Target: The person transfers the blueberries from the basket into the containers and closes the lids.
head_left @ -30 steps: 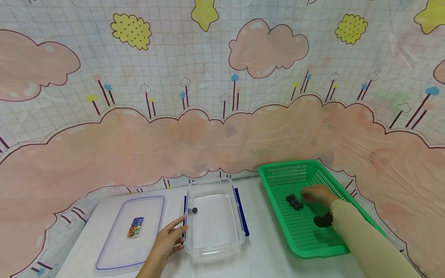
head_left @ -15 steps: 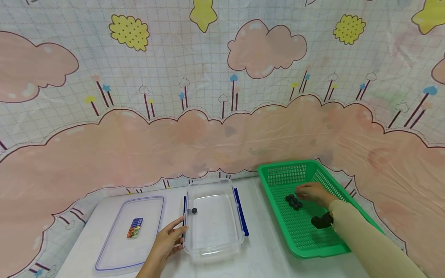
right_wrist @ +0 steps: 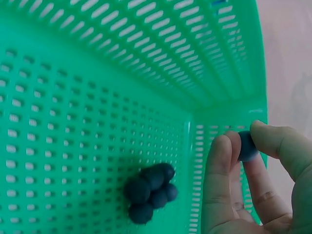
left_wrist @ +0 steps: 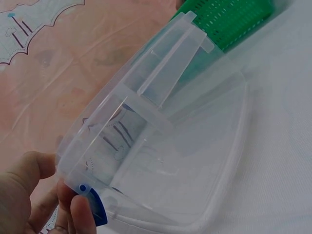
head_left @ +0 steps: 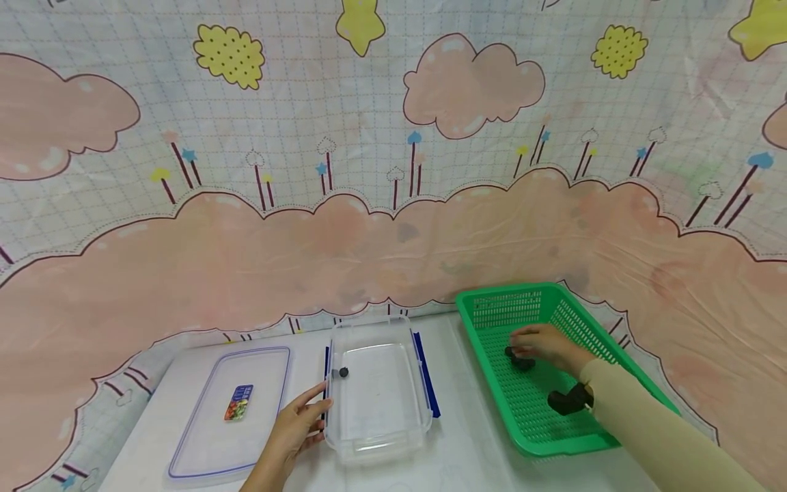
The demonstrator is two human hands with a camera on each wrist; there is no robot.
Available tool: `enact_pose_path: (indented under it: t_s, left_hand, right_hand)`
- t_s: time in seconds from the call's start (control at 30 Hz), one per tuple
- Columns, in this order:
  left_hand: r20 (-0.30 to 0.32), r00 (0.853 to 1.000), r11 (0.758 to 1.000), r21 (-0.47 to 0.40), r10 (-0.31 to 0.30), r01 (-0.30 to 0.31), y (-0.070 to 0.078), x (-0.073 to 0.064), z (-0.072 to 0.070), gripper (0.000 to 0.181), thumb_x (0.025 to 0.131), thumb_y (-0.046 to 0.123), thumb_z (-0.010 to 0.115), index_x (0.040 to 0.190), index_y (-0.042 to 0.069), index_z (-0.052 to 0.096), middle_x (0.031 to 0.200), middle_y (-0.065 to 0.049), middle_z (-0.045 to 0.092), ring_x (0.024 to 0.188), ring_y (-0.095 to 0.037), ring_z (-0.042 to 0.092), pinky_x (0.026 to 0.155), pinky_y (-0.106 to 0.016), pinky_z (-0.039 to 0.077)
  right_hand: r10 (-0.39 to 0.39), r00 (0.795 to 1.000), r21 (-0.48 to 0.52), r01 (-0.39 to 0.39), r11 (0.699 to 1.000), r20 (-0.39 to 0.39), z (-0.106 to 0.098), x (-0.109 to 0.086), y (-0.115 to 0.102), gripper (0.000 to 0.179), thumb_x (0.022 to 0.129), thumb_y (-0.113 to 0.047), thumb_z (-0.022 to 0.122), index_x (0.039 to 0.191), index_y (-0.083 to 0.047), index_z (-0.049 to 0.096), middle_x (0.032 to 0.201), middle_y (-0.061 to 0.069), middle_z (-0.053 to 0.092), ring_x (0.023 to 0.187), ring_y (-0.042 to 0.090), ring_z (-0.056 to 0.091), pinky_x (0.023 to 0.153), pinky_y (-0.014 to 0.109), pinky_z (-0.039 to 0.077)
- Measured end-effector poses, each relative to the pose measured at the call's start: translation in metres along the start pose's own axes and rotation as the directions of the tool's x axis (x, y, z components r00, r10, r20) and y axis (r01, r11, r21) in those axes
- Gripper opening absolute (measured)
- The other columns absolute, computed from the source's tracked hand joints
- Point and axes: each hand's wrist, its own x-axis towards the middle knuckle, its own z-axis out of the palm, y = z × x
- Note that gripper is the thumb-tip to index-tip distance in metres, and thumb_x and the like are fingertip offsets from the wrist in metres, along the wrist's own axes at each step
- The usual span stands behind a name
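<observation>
Dark blue berry [right_wrist: 247, 147] is pinched by the right hand [head_left: 546, 343] over the green basket [head_left: 541, 432]; the clear box [head_left: 378, 400] lies leftward, its left side gripped by the left hand [head_left: 294, 427].

We count one left hand [head_left: 295, 427], one right hand [head_left: 544, 344], one pale sleeve [head_left: 645, 420] and one black wrist device [head_left: 567, 401], plus one green basket [head_left: 510, 417], one clear container [head_left: 381, 396], two blue latches [head_left: 427, 374] on it, one lid [head_left: 215, 444] and one label [head_left: 238, 403]. Of dark round berries, we find one in the container [head_left: 344, 372], one pinched in the right hand [right_wrist: 247, 148], and at least six clustered in the basket [right_wrist: 137, 190] — they overlap, so we cannot settle that number
</observation>
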Motion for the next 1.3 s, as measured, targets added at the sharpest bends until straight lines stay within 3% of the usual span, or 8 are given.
enact_pose_path:
  t_s: [0.53,1.0,1.3]
  left_hand:
    - [-0.001,1.000,1.000,-0.020,-0.008,0.008,0.000,0.001,0.000,0.058,0.090,0.022,0.070,0.143,0.010,0.051,0.083,-0.003,0.053,0.063,-0.009,0.055,0.056,-0.024,0.053]
    - [0.002,1.000,1.000,-0.017,-0.007,0.007,0.001,0.001,0.001,0.057,0.091,0.022,0.069,0.143,0.010,0.051,0.083,-0.002,0.054,0.063,-0.009,0.055,0.058,-0.024,0.052]
    - [0.007,1.000,1.000,-0.013,-0.001,0.001,0.003,0.001,0.001,0.057,0.090,0.023,0.069,0.143,0.011,0.051,0.084,-0.001,0.055,0.065,-0.009,0.055,0.059,-0.025,0.053]
  right_hand:
    - [-0.019,0.996,0.138,0.007,0.990,0.083,0.016,-0.006,-0.014,0.035,0.101,-0.013,0.055,0.127,0.011,0.054,0.099,-0.001,0.066,0.091,0.008,0.066,0.091,0.032,0.055]
    - [-0.033,0.993,0.150,0.016,0.989,0.116,0.027,-0.011,-0.021,0.033,0.099,-0.015,0.059,0.124,0.006,0.057,0.098,-0.003,0.066,0.090,0.007,0.066,0.089,0.030,0.054]
    - [-0.053,0.987,0.175,0.027,0.984,0.150,0.035,-0.011,-0.027,0.045,0.099,-0.014,0.058,0.133,0.015,0.048,0.106,0.000,0.066,0.097,0.009,0.066,0.093,0.030,0.053]
